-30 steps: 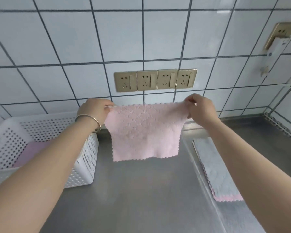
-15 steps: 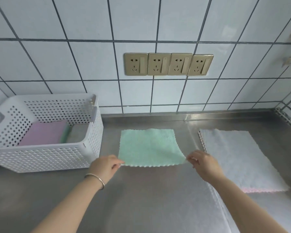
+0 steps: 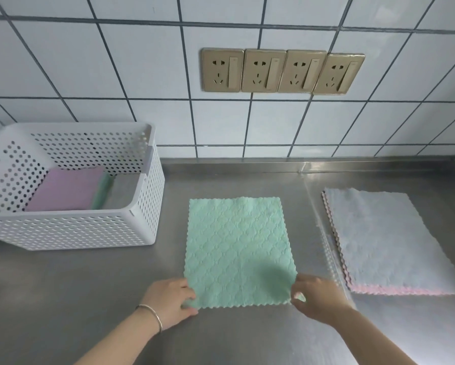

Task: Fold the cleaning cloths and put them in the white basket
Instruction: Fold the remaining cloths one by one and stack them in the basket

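A green cleaning cloth (image 3: 238, 248) lies spread flat on the steel counter. My left hand (image 3: 169, 299) pinches its near left corner and my right hand (image 3: 315, 296) pinches its near right corner. To the right lies a flat stack of cloths (image 3: 389, 241), grey on top with a pink one showing at the near edge. The white perforated basket (image 3: 139, 222) stands at the left; inside it lie folded cloths (image 3: 68, 188), a pink-purple one on top with a green edge beside it.
The steel counter (image 3: 89, 285) runs back to a tiled wall carrying a row of gold sockets (image 3: 281, 71). Bare counter lies in front of the basket and near my arms.
A second ago I held the cloth up by its top corners with its pink side facing me. It now lies flat on the counter, green side up, drawn nearer to me.
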Tool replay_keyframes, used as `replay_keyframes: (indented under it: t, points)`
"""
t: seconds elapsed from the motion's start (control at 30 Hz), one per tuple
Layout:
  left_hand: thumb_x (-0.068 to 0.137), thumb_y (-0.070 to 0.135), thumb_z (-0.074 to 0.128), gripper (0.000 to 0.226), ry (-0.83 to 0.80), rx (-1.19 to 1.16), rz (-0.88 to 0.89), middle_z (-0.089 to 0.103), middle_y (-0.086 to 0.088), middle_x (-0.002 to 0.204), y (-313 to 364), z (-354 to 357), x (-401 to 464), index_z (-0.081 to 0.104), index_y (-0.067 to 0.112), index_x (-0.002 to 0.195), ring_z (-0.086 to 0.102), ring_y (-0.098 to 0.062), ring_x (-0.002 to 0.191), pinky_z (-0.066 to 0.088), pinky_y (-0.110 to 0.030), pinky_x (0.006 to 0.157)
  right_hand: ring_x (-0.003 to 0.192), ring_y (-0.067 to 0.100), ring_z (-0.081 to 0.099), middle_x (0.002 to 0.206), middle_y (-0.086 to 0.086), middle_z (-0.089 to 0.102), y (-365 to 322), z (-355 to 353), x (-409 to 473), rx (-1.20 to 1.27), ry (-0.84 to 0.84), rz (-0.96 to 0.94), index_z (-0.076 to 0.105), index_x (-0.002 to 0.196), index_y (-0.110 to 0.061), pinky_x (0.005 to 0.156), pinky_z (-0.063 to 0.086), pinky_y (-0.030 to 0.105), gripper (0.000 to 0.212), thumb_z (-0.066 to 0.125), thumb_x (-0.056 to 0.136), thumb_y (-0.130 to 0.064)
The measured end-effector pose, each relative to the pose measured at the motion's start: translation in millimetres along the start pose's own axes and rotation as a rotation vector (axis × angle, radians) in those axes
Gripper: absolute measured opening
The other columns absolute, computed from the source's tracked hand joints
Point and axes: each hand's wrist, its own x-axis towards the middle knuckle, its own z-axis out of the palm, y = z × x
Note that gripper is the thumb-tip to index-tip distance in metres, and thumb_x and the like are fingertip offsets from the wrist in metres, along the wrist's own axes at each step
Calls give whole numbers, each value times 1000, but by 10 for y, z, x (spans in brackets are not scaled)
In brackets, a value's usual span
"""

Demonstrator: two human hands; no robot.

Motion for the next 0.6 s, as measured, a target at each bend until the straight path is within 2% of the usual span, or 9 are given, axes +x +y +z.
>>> replay_keyframes:
  t: [0.07, 0.13, 0.2, 0.27, 0.33, 0.4, 0.47, 0.53, 0.6]
  points:
    - [77, 66, 49, 38, -4, -95, -165, 55, 18, 82, -51, -71, 80, 66, 35, 90, 59, -2, 85, 32, -12, 56, 95, 5, 58, 104, -16, 60, -26, -112, 105, -7, -47, 2, 65, 103, -32, 81, 49, 22, 29, 45, 90, -47]
    - [85, 53, 47, 27, 28, -356, -360, 63, 17, 87, -128, -195, 225, 64, 33, 88, 62, -6, 84, 47, -20, 69, 84, 3, 59, 100, -16, 64, -70, -252, 272, 34, -2, 69, 65, 101, -32, 75, 49, 19, 28, 44, 91, -47]
    - [90, 34, 51, 10, 145, -656, -558, 69, 8, 91, -201, -282, 480, 61, 33, 91, 65, -8, 76, 48, -23, 68, 70, 4, 56, 87, -15, 66, -41, -370, 527, 163, 58, 227, 66, 91, -33, 61, 46, 19, 21, 46, 92, -39]
    - [93, 21, 50, 15, 206, -993, -744, 68, -1, 85, -224, -382, 764, 59, 18, 105, 66, -9, 62, 47, -24, 59, 55, 8, 47, 64, -10, 55, 20, -473, 799, 323, 106, 405, 54, 67, -29, 50, 36, 20, 25, 46, 90, -29]
    - [94, 17, 48, 23, 201, -1204, -876, 63, -3, 73, -265, -444, 1051, 53, 10, 115, 61, -4, 43, 43, -22, 51, 55, 15, 45, 60, -2, 51, 130, -526, 1073, 429, 121, 522, 50, 62, -19, 50, 32, 23, 27, 45, 88, -22]
    - [94, 15, 46, 27, 213, -1267, -936, 60, -3, 67, -319, -481, 1283, 50, 7, 119, 53, -1, 31, 39, -15, 37, 63, 20, 52, 68, 3, 58, 207, -559, 1269, 500, 119, 611, 56, 68, -15, 53, 35, 24, 22, 46, 86, -20]
    - [93, 14, 46, 28, 258, -1244, -969, 59, -4, 64, -419, -458, 1505, 50, 4, 119, 53, -5, 31, 35, -13, 32, 61, 20, 52, 67, 2, 58, 264, -549, 1445, 564, 133, 675, 58, 68, -15, 51, 34, 23, 21, 48, 85, -20]
    - [91, 18, 48, 27, 275, -1139, -993, 63, -7, 65, -501, -434, 1708, 54, 6, 114, 58, -16, 43, 43, -20, 43, 60, 19, 50, 66, 1, 56, 293, -539, 1618, 563, 158, 739, 55, 63, -16, 51, 34, 22, 23, 49, 86, -19]
    - [88, 24, 51, 17, 276, -916, -963, 69, -11, 72, -537, -427, 1810, 59, 11, 94, 64, -25, 61, 54, -32, 62, 64, 22, 53, 66, 1, 56, 262, -546, 1722, 537, 196, 784, 54, 60, -18, 54, 37, 23, 26, 51, 86, -22]
